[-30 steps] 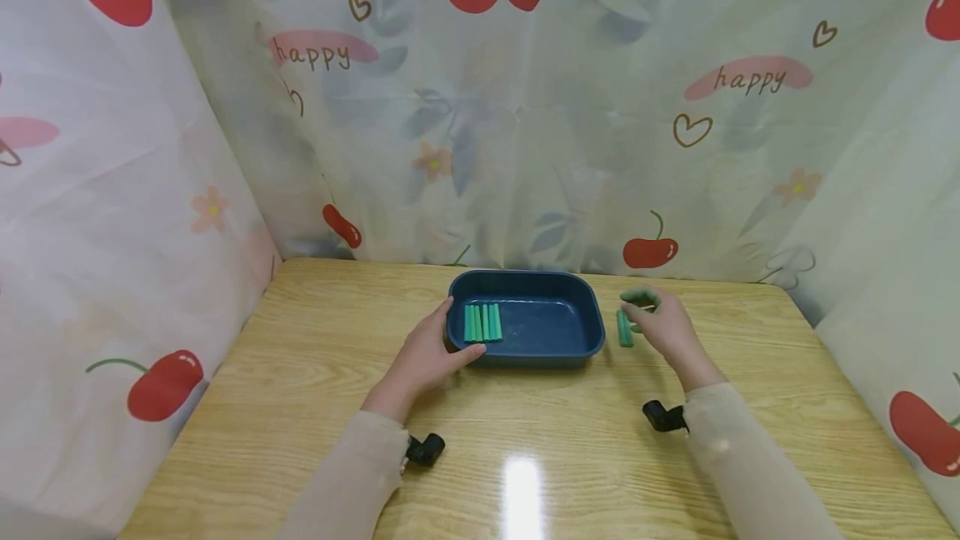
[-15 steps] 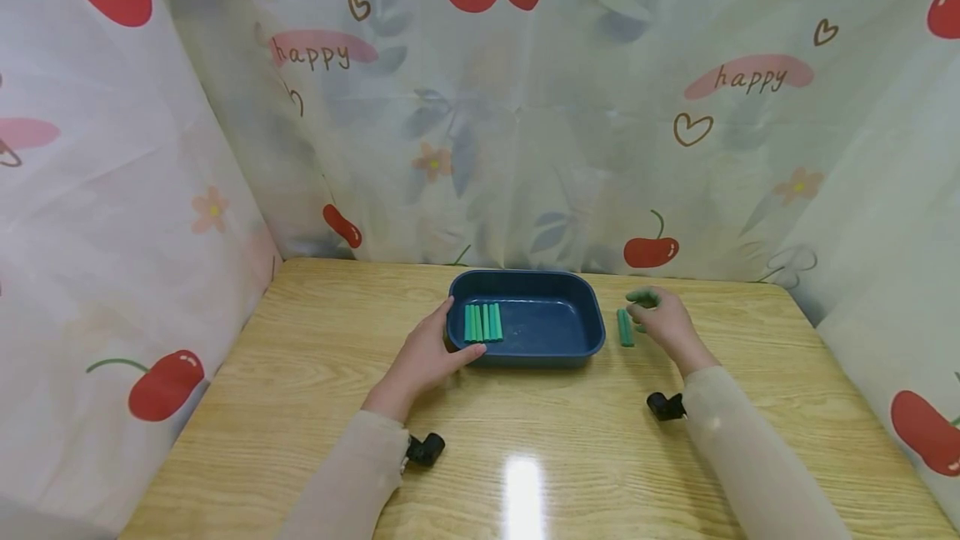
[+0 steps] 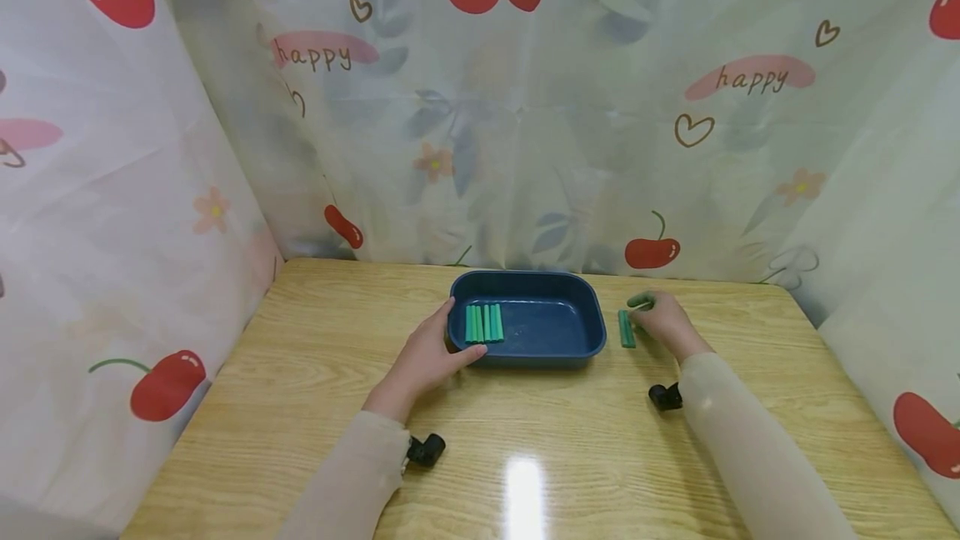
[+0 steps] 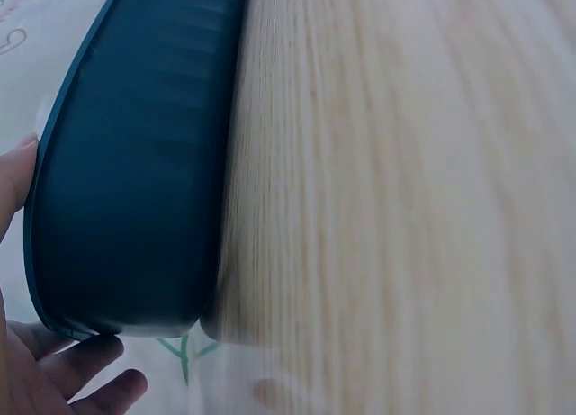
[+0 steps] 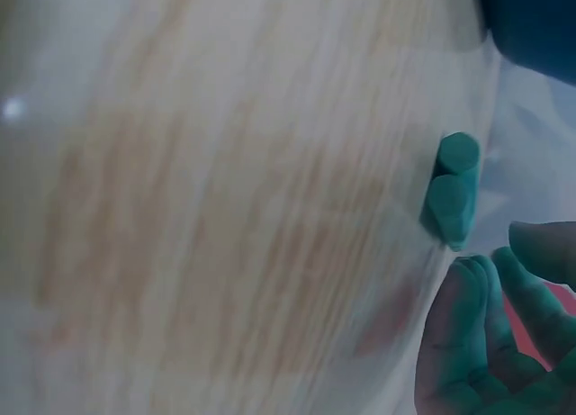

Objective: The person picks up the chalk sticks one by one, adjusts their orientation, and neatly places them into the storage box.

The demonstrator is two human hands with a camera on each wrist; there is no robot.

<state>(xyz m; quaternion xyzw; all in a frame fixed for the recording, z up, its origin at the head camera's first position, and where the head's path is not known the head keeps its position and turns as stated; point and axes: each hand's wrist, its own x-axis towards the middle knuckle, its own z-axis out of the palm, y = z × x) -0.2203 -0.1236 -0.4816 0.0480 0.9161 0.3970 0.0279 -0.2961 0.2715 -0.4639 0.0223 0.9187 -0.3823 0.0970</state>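
A dark blue plastic tray (image 3: pixel 551 332) stands on the table, with several green sticks (image 3: pixel 483 323) side by side in its left part. My left hand (image 3: pixel 423 357) holds the tray's left end, thumb on the near rim and fingers at the end wall; the left wrist view shows the tray's outer side (image 4: pixel 135 163). Right of the tray lie two round green sticks (image 3: pixel 626 329), touching lengthwise and seen end-on in the right wrist view. My right hand (image 3: pixel 666 322) is just beside them, fingers bent and green-tinted, with a small gap between fingertips and sticks.
The wood-grain table (image 3: pixel 585 448) extends in front of the tray and to both sides. A printed cloth (image 3: pixel 517 148) hangs close behind the tray and along both sides. Black wrist cameras (image 3: pixel 426 450) sit at the sleeve cuffs.
My right hand drew slightly away to the right from the two sticks, then its fingers came closer together near them. My left hand, the tray and its sticks have stayed put.
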